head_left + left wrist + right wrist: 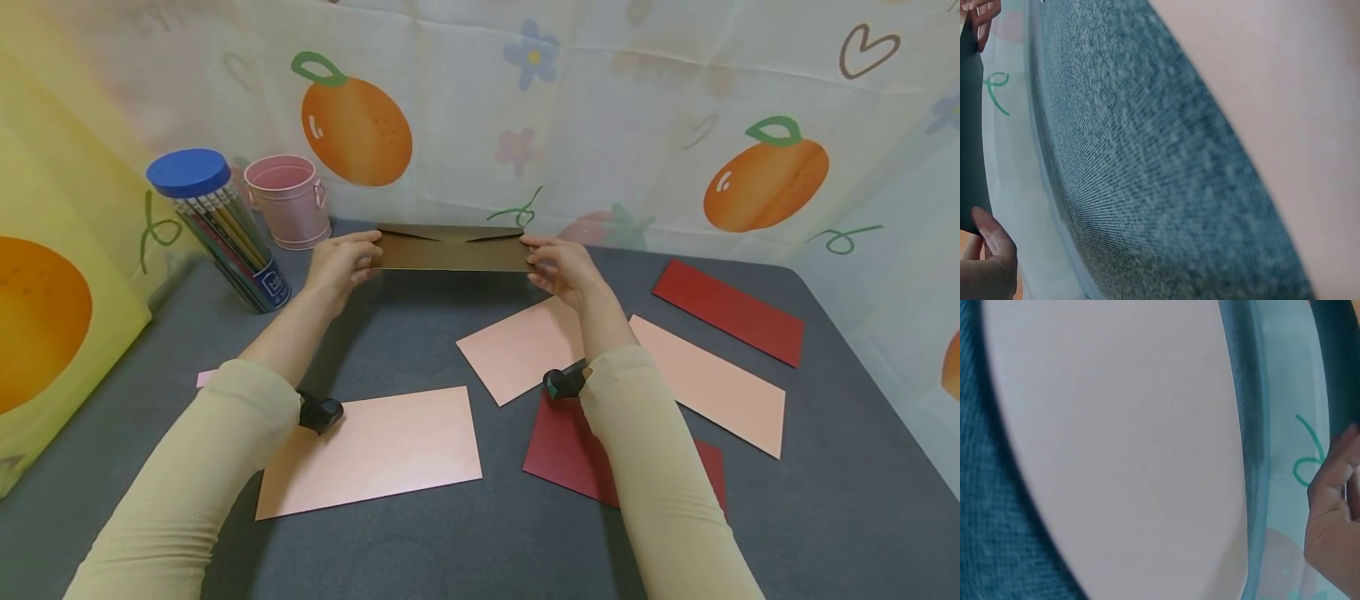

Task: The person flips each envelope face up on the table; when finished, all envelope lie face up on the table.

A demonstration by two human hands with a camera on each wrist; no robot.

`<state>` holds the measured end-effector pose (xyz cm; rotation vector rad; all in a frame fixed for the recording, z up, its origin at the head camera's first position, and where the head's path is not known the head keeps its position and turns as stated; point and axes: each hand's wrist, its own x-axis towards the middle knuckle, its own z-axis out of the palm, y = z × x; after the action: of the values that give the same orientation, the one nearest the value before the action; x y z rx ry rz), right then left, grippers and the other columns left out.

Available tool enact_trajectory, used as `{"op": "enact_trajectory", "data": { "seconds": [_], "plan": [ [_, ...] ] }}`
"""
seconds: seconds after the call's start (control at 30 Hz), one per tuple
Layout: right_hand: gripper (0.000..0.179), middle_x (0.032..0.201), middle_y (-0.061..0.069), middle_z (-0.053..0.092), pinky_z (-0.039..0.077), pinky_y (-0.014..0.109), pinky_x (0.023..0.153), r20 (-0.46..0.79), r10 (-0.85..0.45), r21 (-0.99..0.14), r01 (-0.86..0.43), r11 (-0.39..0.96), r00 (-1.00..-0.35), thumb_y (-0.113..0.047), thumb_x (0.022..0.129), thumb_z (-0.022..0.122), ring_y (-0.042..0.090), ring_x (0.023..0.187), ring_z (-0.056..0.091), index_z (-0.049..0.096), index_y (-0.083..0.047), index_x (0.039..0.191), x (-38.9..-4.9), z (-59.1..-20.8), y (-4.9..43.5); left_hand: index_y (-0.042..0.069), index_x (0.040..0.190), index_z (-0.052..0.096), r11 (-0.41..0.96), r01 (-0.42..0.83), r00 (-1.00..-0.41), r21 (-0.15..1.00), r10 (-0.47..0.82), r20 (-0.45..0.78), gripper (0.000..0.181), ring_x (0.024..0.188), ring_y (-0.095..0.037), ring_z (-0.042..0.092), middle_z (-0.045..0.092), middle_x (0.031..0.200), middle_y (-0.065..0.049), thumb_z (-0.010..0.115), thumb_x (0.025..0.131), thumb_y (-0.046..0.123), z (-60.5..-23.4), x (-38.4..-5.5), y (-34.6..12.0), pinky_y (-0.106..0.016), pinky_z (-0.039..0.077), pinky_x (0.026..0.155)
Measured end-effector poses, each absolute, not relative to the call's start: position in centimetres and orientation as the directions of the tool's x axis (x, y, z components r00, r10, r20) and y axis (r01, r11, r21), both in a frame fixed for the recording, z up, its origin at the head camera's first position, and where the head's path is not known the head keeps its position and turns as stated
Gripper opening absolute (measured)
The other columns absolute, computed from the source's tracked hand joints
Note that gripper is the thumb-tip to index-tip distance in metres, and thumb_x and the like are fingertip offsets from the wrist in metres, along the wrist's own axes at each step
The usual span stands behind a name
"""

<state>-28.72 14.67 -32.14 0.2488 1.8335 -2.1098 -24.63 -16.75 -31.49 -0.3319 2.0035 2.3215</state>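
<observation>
A brown, flat paper piece, seemingly an envelope (453,254), is held up above the far part of the table. Two slanting dark folds or slits show near its upper corners. My left hand (339,267) pinches its left end between thumb and fingers, and my right hand (564,268) pinches the right end. In the left wrist view the dark envelope (969,137) runs between both hands at the left edge. The right wrist view shows my right hand (1335,519) at the envelope's (1342,369) end; part of the envelope is out of frame.
Pale pink rectangles (390,450) (712,383) (525,346) and red ones (731,312) (558,454) lie on the dark grey table (465,550). At the back left stand a blue-lidded tube of pencils (225,225) and a pink bucket (288,200). A printed cloth (622,108) hangs behind.
</observation>
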Motion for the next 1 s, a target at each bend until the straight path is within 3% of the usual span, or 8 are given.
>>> {"op": "enact_trajectory", "data": {
  "seconds": [0.13, 0.23, 0.33, 0.43, 0.53, 0.67, 0.83, 1.0],
  "plan": [
    [0.057, 0.155, 0.008, 0.041, 0.056, 0.019, 0.061, -0.339, -0.153, -0.920, 0.361, -0.153, -0.928, 0.008, 0.091, 0.055, 0.009, 0.066, 0.058, 0.051, -0.011, 0.144, -28.7, -32.2, 14.5, 0.002, 0.148, 0.042, -0.128, -0.190, -0.979, 0.974, -0.050, -0.197, 0.058, 0.082, -0.005, 0.054, 0.034, 0.160, -0.011, 0.051, 0.092, -0.005, -31.4, -24.6, -16.8, -0.013, 0.052, 0.072],
    [0.059, 0.152, 0.013, 0.044, 0.057, 0.018, 0.064, -0.339, -0.139, -0.915, 0.360, -0.182, -0.931, 0.010, 0.091, 0.057, 0.011, 0.071, 0.062, 0.048, -0.009, 0.146, -28.7, -32.3, 14.4, 0.004, 0.151, 0.037, -0.106, -0.175, -0.983, 0.979, -0.034, -0.179, 0.062, 0.085, -0.006, 0.052, 0.030, 0.161, -0.012, 0.050, 0.091, -0.008, -31.5, -24.8, -17.0, -0.012, 0.051, 0.073],
    [0.055, 0.134, 0.012, 0.055, 0.058, 0.017, 0.067, -0.346, -0.105, -0.916, 0.360, -0.177, -0.932, 0.008, 0.092, 0.059, 0.010, 0.074, 0.065, 0.048, -0.006, 0.145, -28.6, -32.3, 14.3, 0.004, 0.154, 0.032, -0.095, -0.157, -0.986, 0.983, -0.042, -0.161, 0.066, 0.085, -0.005, 0.054, 0.043, 0.141, -0.014, 0.052, 0.092, -0.009, -31.6, -25.0, -17.1, -0.011, 0.053, 0.074],
    [0.050, 0.110, 0.007, 0.060, 0.059, 0.015, 0.068, -0.340, -0.074, -0.928, 0.347, -0.139, -0.938, 0.006, 0.092, 0.060, 0.007, 0.075, 0.067, 0.051, 0.001, 0.142, -28.6, -32.5, 13.9, -0.001, 0.150, 0.033, -0.102, -0.144, -0.986, 0.984, -0.073, -0.151, 0.063, 0.080, -0.003, 0.059, 0.049, 0.108, -0.002, 0.055, 0.092, -0.010, -31.8, -25.1, -17.2, -0.011, 0.056, 0.074],
    [0.048, 0.098, 0.004, 0.060, 0.058, 0.014, 0.068, -0.330, -0.059, -0.938, 0.334, -0.091, -0.942, 0.007, 0.092, 0.060, 0.006, 0.071, 0.066, 0.052, 0.005, 0.139, -28.5, -32.7, 13.4, -0.006, 0.129, 0.048, -0.134, -0.136, -0.979, 0.982, -0.131, -0.154, 0.040, 0.070, 0.001, 0.063, 0.056, 0.086, 0.005, 0.058, 0.091, -0.010, -32.0, -25.0, -17.2, -0.011, 0.056, 0.069],
    [0.045, 0.094, 0.003, 0.060, 0.057, 0.013, 0.065, -0.340, -0.031, -0.938, 0.341, -0.068, -0.940, 0.007, 0.092, 0.060, 0.006, 0.067, 0.064, 0.054, 0.006, 0.136, -28.4, -32.8, 12.7, 0.000, 0.101, 0.055, -0.176, -0.138, -0.959, 0.975, -0.221, -0.176, 0.017, 0.061, 0.001, 0.064, 0.059, 0.071, 0.006, 0.060, 0.089, -0.011, -32.2, -25.0, -17.0, -0.010, 0.056, 0.063],
    [0.045, 0.096, 0.003, 0.057, 0.057, 0.013, 0.065, -0.369, 0.010, -0.927, 0.367, -0.072, -0.930, 0.007, 0.092, 0.060, 0.007, 0.069, 0.061, 0.056, 0.004, 0.136, -28.6, -32.9, 12.1, -0.007, 0.127, 0.060, -0.104, -0.191, -0.936, 0.976, -0.280, -0.213, 0.037, 0.069, 0.001, 0.059, 0.057, 0.095, -0.001, 0.058, 0.090, -0.009, -32.3, -25.4, -16.6, -0.013, 0.057, 0.075],
    [0.046, 0.102, 0.003, 0.054, 0.057, 0.014, 0.073, -0.395, 0.017, -0.916, 0.393, -0.077, -0.918, 0.009, 0.091, 0.058, 0.010, 0.077, 0.060, 0.055, 0.004, 0.137, -28.7, -33.0, 11.8, 0.001, 0.140, 0.053, 0.066, -0.278, -0.925, 0.958, -0.287, -0.249, 0.049, 0.096, -0.003, 0.057, 0.058, 0.133, -0.012, 0.052, 0.092, -0.006, -32.5, -25.8, -16.6, -0.015, 0.051, 0.094]
  ]
}}
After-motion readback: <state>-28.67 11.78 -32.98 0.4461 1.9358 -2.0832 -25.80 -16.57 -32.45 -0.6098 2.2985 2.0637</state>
